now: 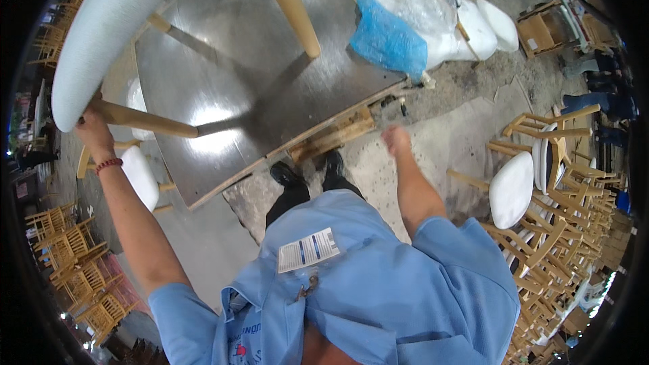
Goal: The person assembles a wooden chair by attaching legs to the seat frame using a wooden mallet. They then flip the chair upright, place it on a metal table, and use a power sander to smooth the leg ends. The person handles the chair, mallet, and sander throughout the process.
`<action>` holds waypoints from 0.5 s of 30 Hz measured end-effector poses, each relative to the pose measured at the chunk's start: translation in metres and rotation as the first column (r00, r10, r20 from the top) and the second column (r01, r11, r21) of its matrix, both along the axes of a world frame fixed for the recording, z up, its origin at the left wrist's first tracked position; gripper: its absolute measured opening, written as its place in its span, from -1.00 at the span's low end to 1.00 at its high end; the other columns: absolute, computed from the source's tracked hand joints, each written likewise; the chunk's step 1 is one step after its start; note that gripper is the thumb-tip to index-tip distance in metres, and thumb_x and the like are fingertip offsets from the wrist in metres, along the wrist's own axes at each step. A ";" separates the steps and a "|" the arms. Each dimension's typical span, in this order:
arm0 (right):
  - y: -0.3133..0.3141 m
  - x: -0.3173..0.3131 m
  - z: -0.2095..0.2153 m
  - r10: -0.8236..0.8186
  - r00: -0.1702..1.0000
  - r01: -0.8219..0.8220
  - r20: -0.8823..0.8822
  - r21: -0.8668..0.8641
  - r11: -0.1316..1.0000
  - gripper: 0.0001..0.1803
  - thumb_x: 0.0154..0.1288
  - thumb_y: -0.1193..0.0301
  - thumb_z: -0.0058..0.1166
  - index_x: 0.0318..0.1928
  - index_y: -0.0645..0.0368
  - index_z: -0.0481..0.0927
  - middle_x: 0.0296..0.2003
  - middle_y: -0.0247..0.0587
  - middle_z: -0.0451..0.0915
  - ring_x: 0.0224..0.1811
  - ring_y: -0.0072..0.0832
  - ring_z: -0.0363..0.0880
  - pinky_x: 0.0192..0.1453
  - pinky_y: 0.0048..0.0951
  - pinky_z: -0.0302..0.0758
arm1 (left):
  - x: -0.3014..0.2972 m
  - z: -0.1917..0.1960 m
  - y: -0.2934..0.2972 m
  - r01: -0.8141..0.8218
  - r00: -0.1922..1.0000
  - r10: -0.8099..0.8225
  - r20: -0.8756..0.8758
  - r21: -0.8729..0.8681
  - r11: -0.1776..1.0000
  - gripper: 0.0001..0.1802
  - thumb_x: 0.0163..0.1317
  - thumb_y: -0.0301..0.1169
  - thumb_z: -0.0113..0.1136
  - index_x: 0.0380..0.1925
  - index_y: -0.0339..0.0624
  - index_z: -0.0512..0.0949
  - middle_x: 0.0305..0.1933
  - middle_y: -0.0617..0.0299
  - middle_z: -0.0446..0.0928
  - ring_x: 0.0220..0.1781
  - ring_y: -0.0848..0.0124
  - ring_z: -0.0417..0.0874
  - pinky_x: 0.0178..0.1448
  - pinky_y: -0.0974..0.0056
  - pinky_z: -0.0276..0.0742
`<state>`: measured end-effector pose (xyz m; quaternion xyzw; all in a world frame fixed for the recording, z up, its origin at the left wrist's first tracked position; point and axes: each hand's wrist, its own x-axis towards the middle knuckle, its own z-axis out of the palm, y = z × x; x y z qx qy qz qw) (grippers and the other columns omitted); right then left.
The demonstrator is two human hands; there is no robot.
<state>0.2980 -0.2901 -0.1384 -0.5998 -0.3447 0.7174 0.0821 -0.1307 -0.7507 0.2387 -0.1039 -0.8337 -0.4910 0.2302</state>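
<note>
A wooden chair with a pale padded seat (101, 34) is tilted over the upper left of a dark, shiny board (263, 108). My left hand (97, 132) is closed on the chair at the lower edge of its seat, beside a light wooden leg (145, 119); my fingertips are partly hidden behind it. Another of its legs (292, 7) points down over the board. My right hand (396, 140) hangs off the board's right side, touching nothing. Its fingers are curled in and slightly blurred, with nothing visible in them.
Plastic-wrapped white seats and a blue plastic bag (387, 37) lie beyond the board's right edge. Chairs are piled at the right, near a white-seated chair (512, 189). Another white-seated chair (140, 177) stands left of the board. Cardboard (466, 128) covers part of the floor.
</note>
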 end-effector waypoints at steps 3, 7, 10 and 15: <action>0.060 0.004 -0.016 -0.337 0.905 0.329 -0.260 -0.073 0.941 -0.91 0.31 0.46 -0.14 -0.29 0.22 0.40 -0.44 -0.21 0.39 -0.44 -0.30 0.40 -0.33 -0.20 0.47 | -0.010 0.014 0.020 -0.001 1.000 0.000 -0.012 -0.099 0.995 -0.55 0.41 -0.24 -0.02 0.05 -0.48 0.47 0.02 -0.01 0.60 0.06 0.23 0.60 0.19 0.23 0.45; 0.033 0.000 0.017 -0.542 0.821 0.551 -0.178 0.004 0.834 -0.85 0.32 0.38 -0.07 -0.32 0.21 0.41 -0.51 -0.21 0.43 -0.47 -0.32 0.48 -0.33 -0.31 0.54 | -0.008 0.011 -0.003 0.064 0.998 -0.063 0.021 -0.066 0.996 -0.53 0.37 -0.26 0.06 0.09 -0.47 0.43 0.05 0.01 0.58 0.07 0.25 0.58 0.18 0.23 0.45; -0.010 0.040 0.019 -0.551 0.833 0.554 -0.061 0.061 0.831 -0.82 0.32 0.38 -0.06 -0.39 0.20 0.47 -0.58 -0.22 0.45 -0.53 -0.37 0.51 -0.42 -0.35 0.53 | -0.013 0.003 0.011 0.166 0.984 -0.171 0.056 0.079 0.983 -0.53 0.35 -0.27 0.11 0.10 -0.44 0.45 0.06 0.00 0.58 0.07 0.27 0.58 0.17 0.23 0.46; -0.110 0.072 0.035 0.279 0.951 -0.301 0.134 0.194 0.934 -0.77 0.33 0.40 0.00 -0.19 0.31 0.63 -0.55 -0.17 0.57 -0.62 -0.49 0.48 -0.53 -0.46 0.47 | -0.026 0.001 -0.010 -0.017 0.999 0.013 -0.053 -0.087 0.996 -0.42 0.31 -0.12 0.17 0.08 -0.46 0.47 0.06 -0.15 0.60 0.12 0.09 0.62 0.21 0.15 0.46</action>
